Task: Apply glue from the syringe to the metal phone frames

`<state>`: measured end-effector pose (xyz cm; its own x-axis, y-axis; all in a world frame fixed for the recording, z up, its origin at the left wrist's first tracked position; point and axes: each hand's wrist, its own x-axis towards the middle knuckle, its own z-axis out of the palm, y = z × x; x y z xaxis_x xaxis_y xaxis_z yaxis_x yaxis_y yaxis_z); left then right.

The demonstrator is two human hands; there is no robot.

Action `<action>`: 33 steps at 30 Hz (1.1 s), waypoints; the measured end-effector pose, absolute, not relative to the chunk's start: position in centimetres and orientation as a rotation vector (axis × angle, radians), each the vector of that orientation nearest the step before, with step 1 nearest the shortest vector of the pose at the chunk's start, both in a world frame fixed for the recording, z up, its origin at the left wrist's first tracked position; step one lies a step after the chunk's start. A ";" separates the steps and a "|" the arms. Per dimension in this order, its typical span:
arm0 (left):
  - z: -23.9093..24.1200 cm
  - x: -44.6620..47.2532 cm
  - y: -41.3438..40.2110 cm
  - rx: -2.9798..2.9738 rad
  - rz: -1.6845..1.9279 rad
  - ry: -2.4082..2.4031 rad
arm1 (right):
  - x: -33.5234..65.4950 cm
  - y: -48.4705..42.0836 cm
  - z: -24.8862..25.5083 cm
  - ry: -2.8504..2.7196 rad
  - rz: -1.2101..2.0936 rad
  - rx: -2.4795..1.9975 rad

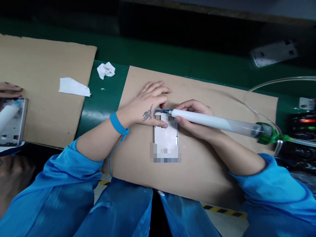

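My left hand (145, 107) lies flat across the upper end of a silver phone mid-frame (166, 131), its thumb on the frame's left side. My right hand (194, 120) grips a white dispensing syringe (204, 120), whose thin tip touches the frame's top edge near my left fingers. A green fitting (265, 133) caps the syringe's far end, with a clear air hose (278, 80) leading away. A pixelated patch (166, 153) hides the frame's lower end. A blue anti-static wrist strap (118, 123) circles my left wrist.
The frame rests on a cardboard sheet (207, 174) over a green bench (105, 102). To the left, a co-worker's hand (8, 89) is beside another phone frame (13, 121) on a second cardboard sheet (41, 82). Crumpled tissue (106, 70) and white paper (74, 87) lie nearby.
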<state>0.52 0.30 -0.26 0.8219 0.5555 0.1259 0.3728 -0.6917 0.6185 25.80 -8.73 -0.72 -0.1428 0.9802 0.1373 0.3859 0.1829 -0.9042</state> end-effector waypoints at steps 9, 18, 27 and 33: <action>-0.1 0.5 0.3 2.403 0.394 0.676 | 25.7 -8.7 -0.6 -1.674 0.936 -1.310; -0.1 0.5 0.3 2.404 0.382 0.675 | 25.6 -8.7 -0.8 -1.641 0.955 -1.341; -0.2 0.5 0.3 2.407 0.385 0.685 | 25.7 -8.7 -0.5 -1.641 0.983 -1.334; -0.5 0.6 0.3 2.399 0.412 0.669 | 25.7 -8.8 -0.1 -1.675 0.954 -1.384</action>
